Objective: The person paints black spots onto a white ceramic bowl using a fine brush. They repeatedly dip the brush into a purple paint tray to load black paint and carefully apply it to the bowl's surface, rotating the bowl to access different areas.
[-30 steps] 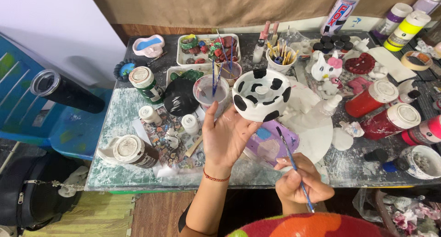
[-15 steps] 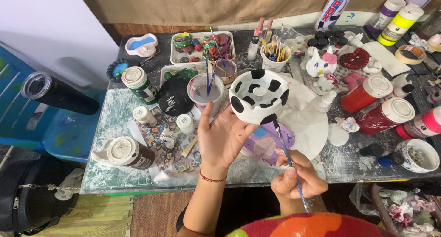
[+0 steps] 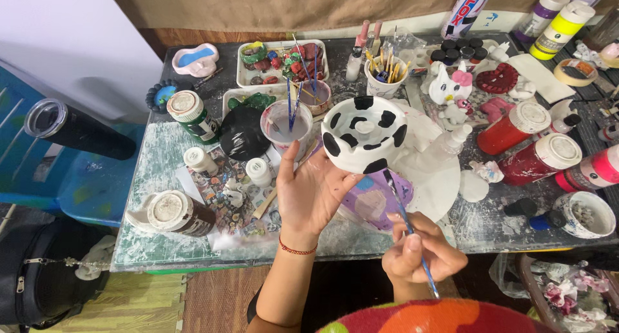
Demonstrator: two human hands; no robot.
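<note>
The left hand (image 3: 313, 194) grips a cow-spotted bowl (image 3: 364, 133) above the table (image 3: 148, 178). At its five o'clock, the right hand (image 3: 419, 255) pinches a paintbrush (image 3: 403, 220), tip touching the bowl.

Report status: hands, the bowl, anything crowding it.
Left hand holds cow-spotted bowl up on fingertips. Right hand grips thin paintbrush, tip at bowl's lower edge. Rinse cup close beside bowl; table crowded.

bowl (image 3: 364, 134): you're holding up a white one with black cow patches
paintbrush (image 3: 405, 221): you're gripping a blue handle
bracelet (image 3: 296, 249): you're wearing a thin red one
jars (image 3: 525, 128): two are sitting there red with white lids
tumbler (image 3: 77, 130): black
table (image 3: 155, 168): it's looking pale green with white streaks
</note>
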